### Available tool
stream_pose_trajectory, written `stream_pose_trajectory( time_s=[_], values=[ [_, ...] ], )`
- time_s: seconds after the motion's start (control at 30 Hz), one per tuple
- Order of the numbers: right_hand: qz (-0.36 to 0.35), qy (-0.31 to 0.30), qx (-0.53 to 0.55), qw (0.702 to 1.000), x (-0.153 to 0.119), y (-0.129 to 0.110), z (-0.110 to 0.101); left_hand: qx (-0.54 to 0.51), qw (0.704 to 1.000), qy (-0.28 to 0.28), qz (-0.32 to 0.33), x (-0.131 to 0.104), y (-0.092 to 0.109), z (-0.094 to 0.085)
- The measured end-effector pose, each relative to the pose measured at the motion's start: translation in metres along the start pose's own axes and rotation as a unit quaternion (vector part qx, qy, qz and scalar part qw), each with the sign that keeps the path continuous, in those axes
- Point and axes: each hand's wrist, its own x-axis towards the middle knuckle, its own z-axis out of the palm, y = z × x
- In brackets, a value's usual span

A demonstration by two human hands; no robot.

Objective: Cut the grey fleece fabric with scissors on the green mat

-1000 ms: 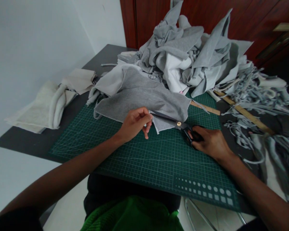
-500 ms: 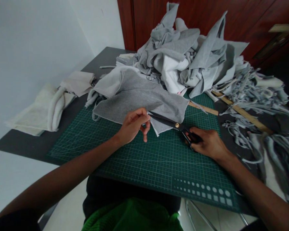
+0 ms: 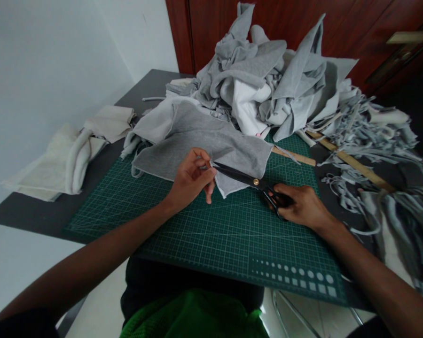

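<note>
Two-handed, pinching grey cloth by its near edge over the far cutting mat with the left hand, gripping black scissors with the right hand, pointing long blades left, just beside the pinching fingertips.

White wall at ten o'clock; reddish-brown wooden door at one, its brass lever handle at two. Dark-grey tabletop, corner at eleven. Chrome tubular legs over pale tiled floor at five. Dim light.
</note>
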Motion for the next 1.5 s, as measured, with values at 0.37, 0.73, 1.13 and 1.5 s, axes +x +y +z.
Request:
stream_pose_trajectory(
  time_s=[0.37,0.73,1.13,1.5],
  values=[
    [-0.01,0.044,-0.023,0.999,-0.001,-0.004,0.004,0.037,0.999,0.014,0.033,-0.001,-0.003,-0.001],
    [-0.005,0.057,-0.1,0.993,-0.002,-0.011,0.006,0.113,0.992,0.041,0.032,-0.003,0.003,0.0],
    [-0.022,0.066,-0.198,0.978,-0.003,-0.014,0.0,0.212,0.969,0.117,0.047,-0.004,0.006,0.004],
    [0.009,0.045,-0.18,0.983,-0.004,-0.014,0.0,0.299,0.947,0.101,0.063,-0.006,0.005,0.001]
  ],
)
